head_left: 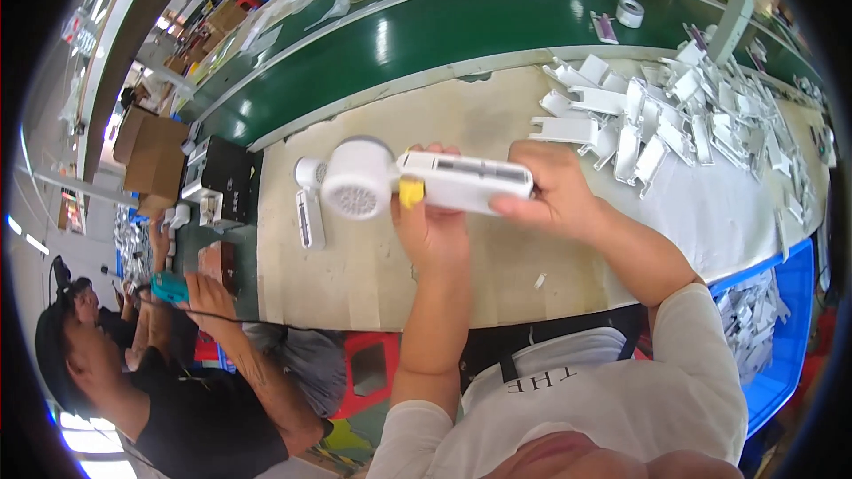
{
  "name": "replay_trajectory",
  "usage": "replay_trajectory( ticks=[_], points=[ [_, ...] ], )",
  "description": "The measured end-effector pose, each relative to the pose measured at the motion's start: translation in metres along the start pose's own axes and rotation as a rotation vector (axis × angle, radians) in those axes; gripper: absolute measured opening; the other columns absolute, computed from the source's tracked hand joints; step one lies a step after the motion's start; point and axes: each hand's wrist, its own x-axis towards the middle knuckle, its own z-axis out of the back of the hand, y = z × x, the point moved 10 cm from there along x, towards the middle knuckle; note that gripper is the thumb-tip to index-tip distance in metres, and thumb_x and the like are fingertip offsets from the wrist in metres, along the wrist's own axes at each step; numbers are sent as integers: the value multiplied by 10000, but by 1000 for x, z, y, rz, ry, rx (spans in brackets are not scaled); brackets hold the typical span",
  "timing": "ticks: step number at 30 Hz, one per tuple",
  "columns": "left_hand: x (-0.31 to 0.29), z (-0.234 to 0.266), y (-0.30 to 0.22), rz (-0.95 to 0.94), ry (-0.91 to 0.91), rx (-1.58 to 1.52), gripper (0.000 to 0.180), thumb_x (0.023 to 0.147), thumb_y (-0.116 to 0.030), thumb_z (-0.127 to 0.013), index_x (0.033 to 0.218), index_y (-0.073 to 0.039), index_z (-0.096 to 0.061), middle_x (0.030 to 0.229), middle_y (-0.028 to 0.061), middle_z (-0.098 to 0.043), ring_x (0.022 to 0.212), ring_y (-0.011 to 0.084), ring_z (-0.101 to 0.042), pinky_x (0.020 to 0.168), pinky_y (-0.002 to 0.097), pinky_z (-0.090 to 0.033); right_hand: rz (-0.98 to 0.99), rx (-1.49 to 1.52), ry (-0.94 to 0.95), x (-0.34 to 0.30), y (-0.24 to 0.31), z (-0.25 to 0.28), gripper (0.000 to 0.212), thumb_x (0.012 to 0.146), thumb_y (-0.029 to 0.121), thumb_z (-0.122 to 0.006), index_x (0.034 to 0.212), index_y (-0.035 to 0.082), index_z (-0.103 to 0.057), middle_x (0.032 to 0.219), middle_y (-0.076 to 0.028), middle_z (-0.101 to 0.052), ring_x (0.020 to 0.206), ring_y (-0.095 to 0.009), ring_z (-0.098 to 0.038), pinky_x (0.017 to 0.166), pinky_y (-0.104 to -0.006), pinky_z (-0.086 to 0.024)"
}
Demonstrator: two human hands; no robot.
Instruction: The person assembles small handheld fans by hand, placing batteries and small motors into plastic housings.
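Held sideways above the worktable [355,293] is a white handheld fan [461,179] with a round, slotted head and a long handle with a dark slot along it. My left hand [435,229] grips it from below near the neck, fingers partly hidden behind the handle. A small yellow piece [411,193] shows at the left thumb; I cannot tell whether it is worn on the thumb or belongs to the fan. My right hand [555,188] closes around the handle's far end. A second white fan [309,204] lies on the table to the left.
White plastic casing parts [657,115] form a heap at the right. A blue bin [803,328] with more parts stands below the right edge. Behind runs a green conveyor [444,31] with a tape roll [629,12]. At left, a co-worker [186,399] holds a teal tool [169,287] near cartons [155,160].
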Motion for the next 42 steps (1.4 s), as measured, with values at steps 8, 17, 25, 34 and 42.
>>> replay_trajectory(
  ticks=[8,17,25,34,42],
  points=[
    [50,66,-8,367,20,1211,316,776,-115,-586,1057,1,-498,827,108,-604,807,235,-604,692,355,-478,223,-270,333,5,-35,-30,336,792,376,-590,785,43,-636,863,-119,-587,849,-282,-556,726,-361,-441],
    [71,144,-98,246,-338,2486,374,694,-148,-626,1019,-30,-484,1059,160,-535,883,354,-532,701,427,-437,-846,-1146,-157,108,-250,219,663,762,573,-506,1103,6,-472,982,-191,-610,943,-292,-597,783,-384,-475],
    [65,72,-64,-387,-25,2241,419,693,-97,-611,1090,-12,-505,1034,142,-545,925,306,-502,815,385,-403,-779,-789,-388,103,-303,253,686,663,204,-646,1234,5,-323,981,-188,-586,832,-250,-608,661,-343,-485],
    [15,49,87,672,172,541,381,920,-317,-397,1127,-7,-480,1053,159,-568,933,210,-564,777,299,-445,-310,72,-206,65,-120,121,796,705,106,-624,1372,109,-189,866,-60,-514,664,-104,-467,529,-214,-378],
    [-8,8,79,416,-7,200,465,935,-371,-332,1229,-14,-382,1176,125,-487,1029,184,-504,873,314,-399,-115,76,4,2,-11,-8,835,706,12,-604,1383,106,-123,911,-101,-551,847,-169,-546,778,-274,-429]
  ],
)
